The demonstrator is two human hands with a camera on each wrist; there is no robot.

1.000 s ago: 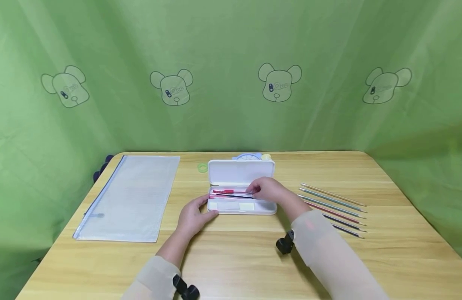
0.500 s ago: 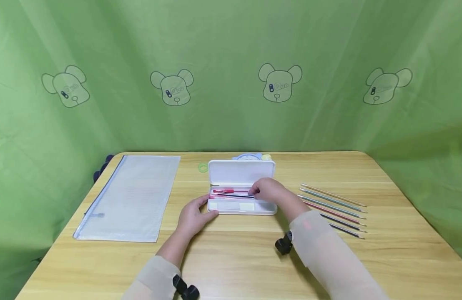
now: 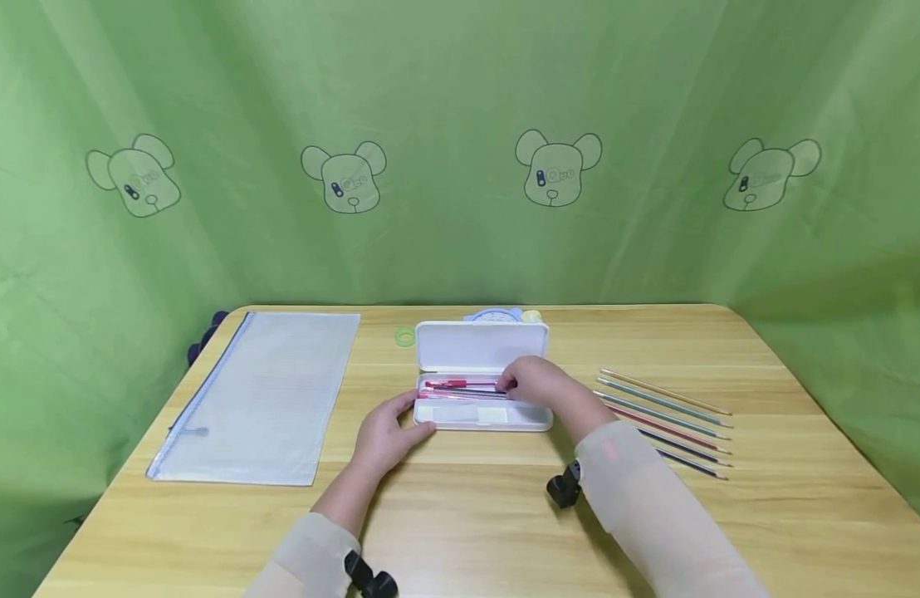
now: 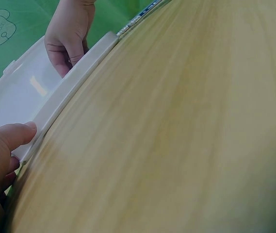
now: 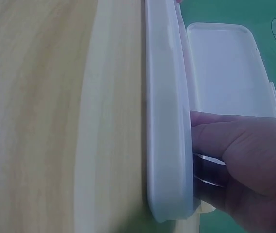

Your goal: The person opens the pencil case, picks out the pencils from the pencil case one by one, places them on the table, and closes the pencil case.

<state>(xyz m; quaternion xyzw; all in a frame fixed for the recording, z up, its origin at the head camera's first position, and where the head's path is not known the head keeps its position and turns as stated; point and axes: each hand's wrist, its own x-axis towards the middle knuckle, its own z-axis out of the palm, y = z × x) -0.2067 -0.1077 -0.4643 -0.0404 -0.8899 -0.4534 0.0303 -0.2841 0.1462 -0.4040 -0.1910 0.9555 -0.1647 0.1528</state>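
Note:
An opened white pencil case (image 3: 481, 415) lies mid-table with its lid raised at the back. Inside are a red pen (image 3: 450, 384) and several slim pencils or pens. My left hand (image 3: 383, 433) grips the left end of the case; in the left wrist view its thumb (image 4: 19, 135) lies on the front wall. My right hand (image 3: 536, 382) reaches into the right half, fingers bent around the end of a dark pencil (image 3: 467, 392). In the right wrist view, the front wall hides the fingertips of the right hand (image 5: 254, 160).
Several pencils (image 3: 665, 392) lie side by side on the right of the wooden table (image 3: 490, 515). A translucent zip pouch (image 3: 258, 399) lies at the left. Behind the case are a green ring (image 3: 404, 335) and a light-blue object (image 3: 494, 315), partly hidden. A green curtain (image 3: 460, 232) hangs behind.
The right hand has shifted slightly within the case, and the dark pencil has turned or moved a little beside the red pen. The left hand stays on the case end.

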